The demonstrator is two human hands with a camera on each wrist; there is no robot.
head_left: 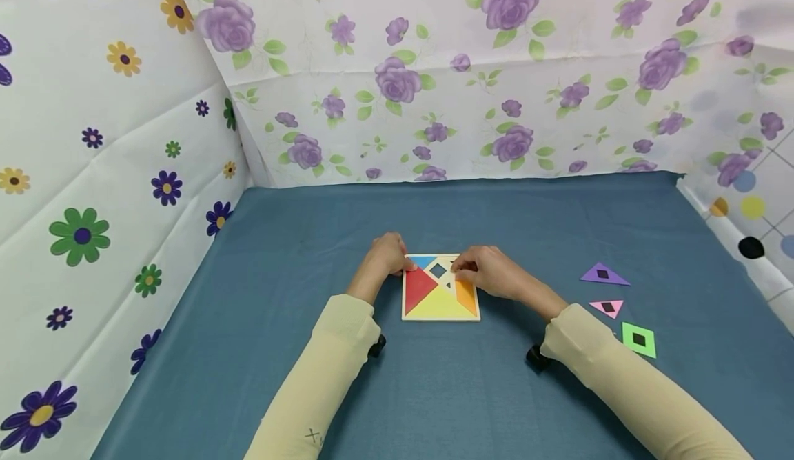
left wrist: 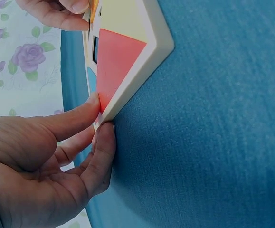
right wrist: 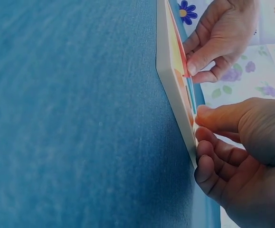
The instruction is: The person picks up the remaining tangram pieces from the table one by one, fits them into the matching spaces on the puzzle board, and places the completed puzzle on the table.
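A square tangram board [head_left: 441,319] lies flat on the table, holding a red triangle [head_left: 418,287], a yellow triangle [head_left: 437,305], a blue piece [head_left: 423,261] and an orange piece [head_left: 466,296]. My left hand [head_left: 387,256] grips the board's left edge, its thumb on the red triangle and its fingers below the rim in the left wrist view. At the upper right side, my right hand [head_left: 490,271] pinches with thumb and forefinger at the upper end of the orange piece, partly hiding it. Pale recesses with cut-out holes show between the hands.
To the right of the board lie a purple triangle [head_left: 604,275], a small pink triangle [head_left: 607,307] and a green four-sided piece [head_left: 639,340], each with a dark centre. The table has a blue cloth [head_left: 298,253]; flowered sheets [head_left: 459,87] hang behind and to the left.
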